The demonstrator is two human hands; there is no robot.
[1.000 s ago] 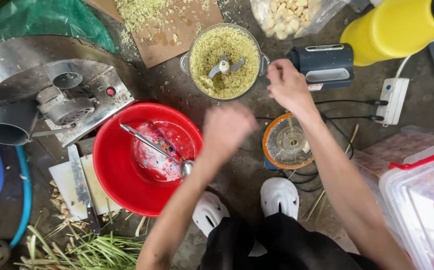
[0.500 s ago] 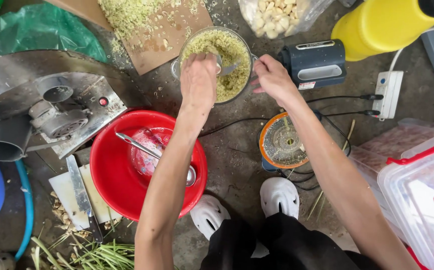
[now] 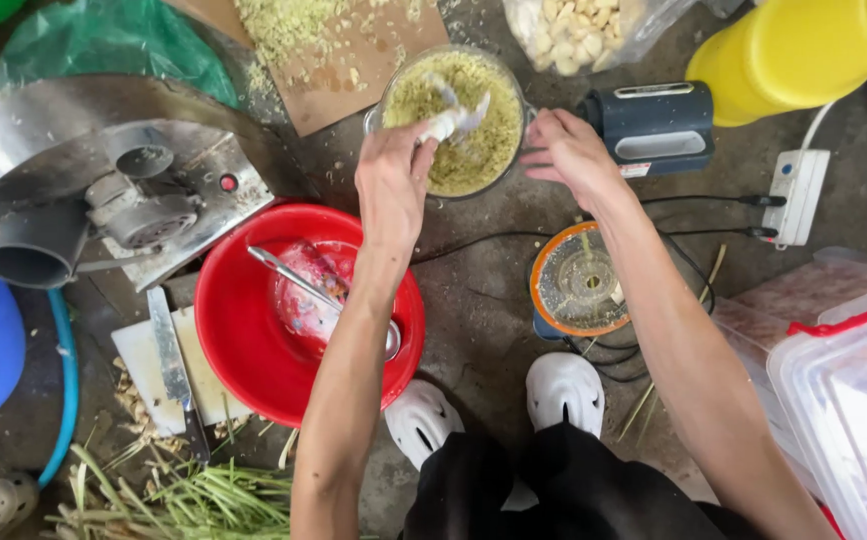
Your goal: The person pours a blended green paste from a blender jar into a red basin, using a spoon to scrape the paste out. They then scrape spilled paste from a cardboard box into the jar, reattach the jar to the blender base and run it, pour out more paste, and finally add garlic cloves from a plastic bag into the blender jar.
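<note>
Head view: one camera, looking down.
Left hand [image 3: 393,180]: fingers pinched on the chopper blade [image 3: 453,120], lifted above the mince.
Right hand [image 3: 573,155]: steadying the glass chopper bowl [image 3: 378,110] rim.
Done: greens minced.
Left: mince unemptied; red basin [image 3: 238,350] below the grip.

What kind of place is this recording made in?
Probably an informal food-prep spot on a bare concrete floor, perhaps outdoors. The person squats over a chopper bowl of minced greens, with a red basin, a metal grinding machine and lemongrass stalks around.
</note>
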